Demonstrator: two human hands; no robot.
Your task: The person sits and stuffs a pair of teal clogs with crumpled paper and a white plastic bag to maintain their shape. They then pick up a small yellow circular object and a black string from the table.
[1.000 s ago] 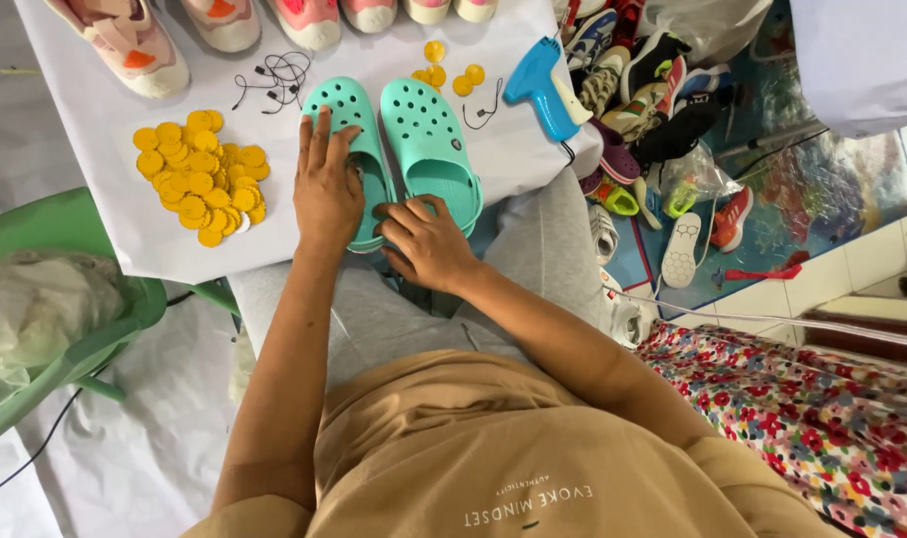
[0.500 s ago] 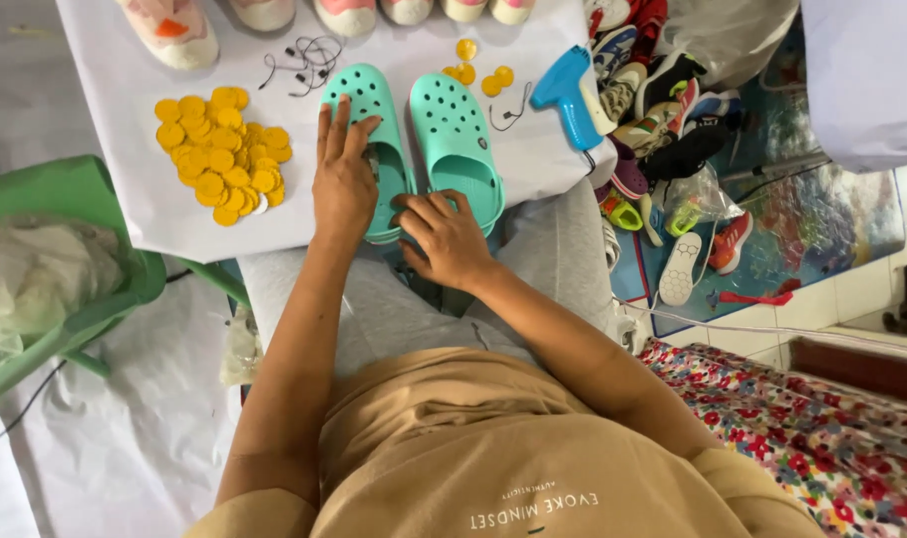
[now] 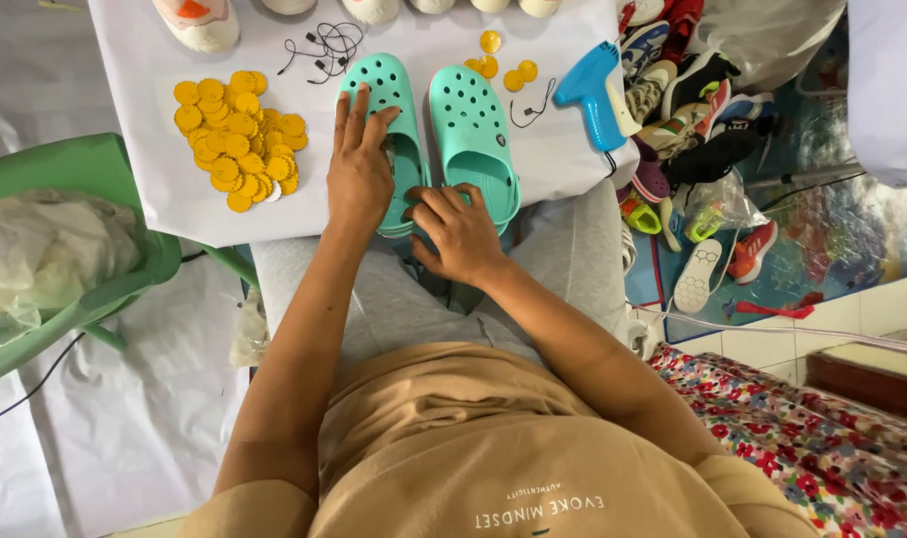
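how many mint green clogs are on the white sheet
2. The left clog lies under the flat left hand; the right clog sits beside it, its heel end touched by the right hand.

Smooth, matt foam-like plastic is shown by the mint clogs [image 3: 444, 139]; the desk [image 3: 174, 199] is covered in white paper, and the yellow tags [image 3: 239, 134] look slightly glossy.

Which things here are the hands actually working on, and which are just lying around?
In hand:
left hand flat on the left mint clog
right hand at the heel of the right mint clog

Lying about:
yellow round tags
blue tagging gun
black loop strings
shoe pile
green chair
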